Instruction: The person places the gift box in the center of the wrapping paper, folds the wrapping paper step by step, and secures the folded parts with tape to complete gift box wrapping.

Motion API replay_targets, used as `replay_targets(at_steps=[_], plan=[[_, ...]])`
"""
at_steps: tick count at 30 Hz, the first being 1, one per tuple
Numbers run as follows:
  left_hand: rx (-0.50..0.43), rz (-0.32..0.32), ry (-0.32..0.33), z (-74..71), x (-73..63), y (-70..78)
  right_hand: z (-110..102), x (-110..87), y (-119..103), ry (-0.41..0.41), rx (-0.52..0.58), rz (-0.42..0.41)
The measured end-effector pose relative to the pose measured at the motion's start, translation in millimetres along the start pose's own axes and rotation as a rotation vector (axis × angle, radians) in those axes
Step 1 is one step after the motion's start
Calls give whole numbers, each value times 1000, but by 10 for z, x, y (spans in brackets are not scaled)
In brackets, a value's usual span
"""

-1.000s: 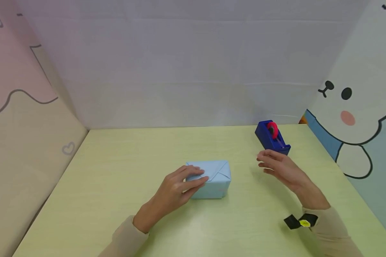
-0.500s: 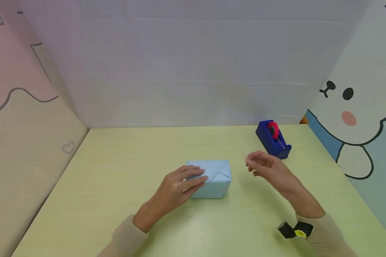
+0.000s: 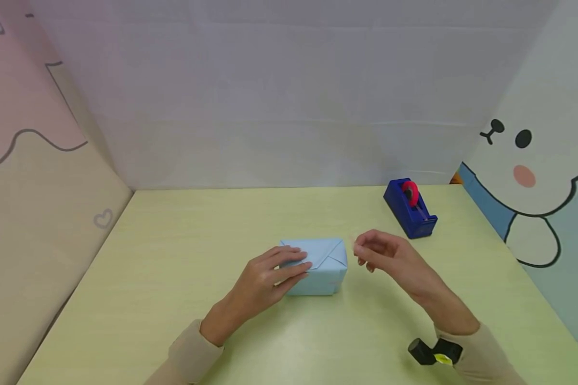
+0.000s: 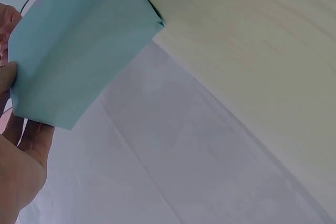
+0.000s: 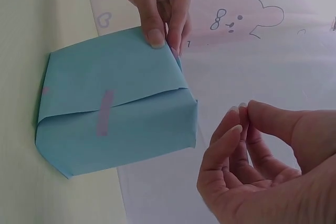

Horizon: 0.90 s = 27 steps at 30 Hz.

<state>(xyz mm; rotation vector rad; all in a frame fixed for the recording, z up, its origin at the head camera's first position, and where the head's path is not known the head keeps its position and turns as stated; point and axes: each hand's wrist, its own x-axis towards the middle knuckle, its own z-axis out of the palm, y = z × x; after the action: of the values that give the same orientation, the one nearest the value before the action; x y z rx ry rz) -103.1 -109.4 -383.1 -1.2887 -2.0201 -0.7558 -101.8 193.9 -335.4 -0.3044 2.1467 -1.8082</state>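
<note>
A box wrapped in light blue paper (image 3: 320, 280) sits on the table, its folded paper end facing up. My left hand (image 3: 265, 280) grips its left side, thumb on the near face and fingers over the top. In the right wrist view a strip of pinkish tape (image 5: 105, 113) crosses the seam of the paper. Just right of the box, my right hand (image 3: 397, 262) is raised with thumb and index fingertips pinched together. A faint, nearly clear piece of tape (image 3: 354, 240) shows at those fingertips, mostly hidden by them.
A blue tape dispenser (image 3: 409, 211) with a red-cored roll stands at the back right of the pale yellow table (image 3: 197, 224). White sheeting (image 3: 289, 107) rises behind the table. Panels with cartoon drawings flank both sides.
My right hand has moved left and slightly toward me, from the tape dispenser to beside the box, its fingertips closing together. The left hand and the box have stayed in place.
</note>
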Motion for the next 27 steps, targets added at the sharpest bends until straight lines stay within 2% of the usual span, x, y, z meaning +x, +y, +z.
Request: replay_targets(at_steps=[7, 14, 22, 27], plan=[[22, -16, -12, -5, -1, 19, 99, -36, -25, -26, 12, -9], [42, -32, 3, -1, 6, 41, 257, -39, -31, -74, 41, -23], [28, -32, 16, 9, 15, 47, 430, -38, -53, -65, 53, 10], [35, -25, 12, 8, 19, 47, 524, -39, -61, -79, 70, 0]])
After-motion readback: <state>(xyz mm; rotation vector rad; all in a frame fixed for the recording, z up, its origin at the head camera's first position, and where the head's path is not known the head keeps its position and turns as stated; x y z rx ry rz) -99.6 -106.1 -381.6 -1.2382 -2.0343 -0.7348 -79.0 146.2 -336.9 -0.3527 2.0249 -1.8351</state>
